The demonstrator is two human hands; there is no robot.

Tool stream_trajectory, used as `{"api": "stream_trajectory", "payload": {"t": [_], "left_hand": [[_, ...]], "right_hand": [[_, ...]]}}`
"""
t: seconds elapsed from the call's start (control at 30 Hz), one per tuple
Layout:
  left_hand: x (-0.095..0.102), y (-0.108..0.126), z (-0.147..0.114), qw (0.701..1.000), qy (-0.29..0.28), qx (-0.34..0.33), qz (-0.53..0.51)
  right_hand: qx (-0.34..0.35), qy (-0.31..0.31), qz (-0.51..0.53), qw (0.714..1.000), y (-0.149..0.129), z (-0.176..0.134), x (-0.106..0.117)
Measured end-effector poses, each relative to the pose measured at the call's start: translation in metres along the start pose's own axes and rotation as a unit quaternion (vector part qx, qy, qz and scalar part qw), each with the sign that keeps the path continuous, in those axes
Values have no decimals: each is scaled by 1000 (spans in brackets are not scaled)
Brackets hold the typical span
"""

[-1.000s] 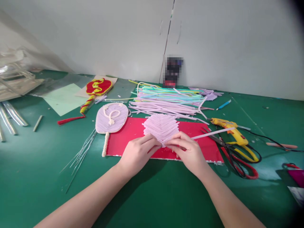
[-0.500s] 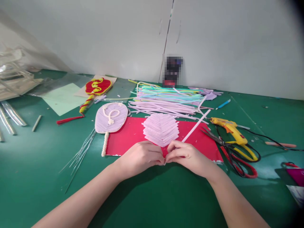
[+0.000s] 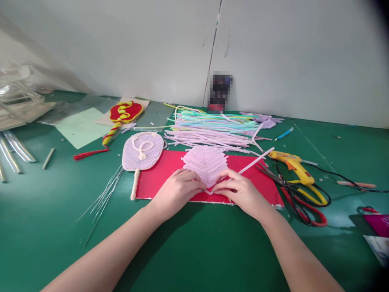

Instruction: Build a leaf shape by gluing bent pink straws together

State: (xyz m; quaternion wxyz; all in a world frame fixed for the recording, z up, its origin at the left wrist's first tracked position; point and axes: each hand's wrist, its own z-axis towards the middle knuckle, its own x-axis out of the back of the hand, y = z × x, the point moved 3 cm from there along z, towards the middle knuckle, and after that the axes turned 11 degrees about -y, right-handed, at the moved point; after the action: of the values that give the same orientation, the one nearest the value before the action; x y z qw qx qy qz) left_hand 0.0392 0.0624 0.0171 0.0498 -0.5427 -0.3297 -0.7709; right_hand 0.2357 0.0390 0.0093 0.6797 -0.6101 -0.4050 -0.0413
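Observation:
Both of my hands pinch one pale pink pipe cleaner (image 3: 257, 160), bent into a shallow V just below the layered piece. My left hand (image 3: 181, 190) has its fingers closed on the left side of the bend. Closed on the other side is my right hand (image 3: 240, 190), and the strip's long free end slants up to the right past it. The layered piece (image 3: 206, 164), made of V-shaped pale pink pipe cleaners, lies on a red board (image 3: 170, 164); my fingers hide its lower sides.
Behind lies a pile of pastel pipe cleaners (image 3: 209, 136). A lilac fan (image 3: 142, 152) and thin wires (image 3: 105, 192) are at left, beyond them a red-and-yellow fan (image 3: 126, 111). At right are scissors (image 3: 299, 205), a yellow glue gun (image 3: 293, 164) and a blue pen (image 3: 285, 134).
My hands have moved forward from the board's near edge to the layered piece, bringing the bent pipe cleaner along. Its free end has shifted right and tilted lower.

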Motion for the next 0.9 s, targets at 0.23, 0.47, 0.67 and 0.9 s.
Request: {"api": "stream_trajectory", "payload": {"t": [0.23, 0.47, 0.67, 0.9], "left_hand": [[4, -7, -1, 998, 10, 46, 46], [7, -11, 0, 998, 28, 61, 4], [15, -22, -4, 979, 109, 166, -44], [14, -30, -6, 965, 89, 232, -88]], "right_hand": [[21, 57, -76, 995, 6, 1, 3], [19, 73, -87, 993, 2, 2, -1], [23, 69, -89, 993, 0, 3, -3], [33, 70, -107, 991, -5, 4, -7]]}}
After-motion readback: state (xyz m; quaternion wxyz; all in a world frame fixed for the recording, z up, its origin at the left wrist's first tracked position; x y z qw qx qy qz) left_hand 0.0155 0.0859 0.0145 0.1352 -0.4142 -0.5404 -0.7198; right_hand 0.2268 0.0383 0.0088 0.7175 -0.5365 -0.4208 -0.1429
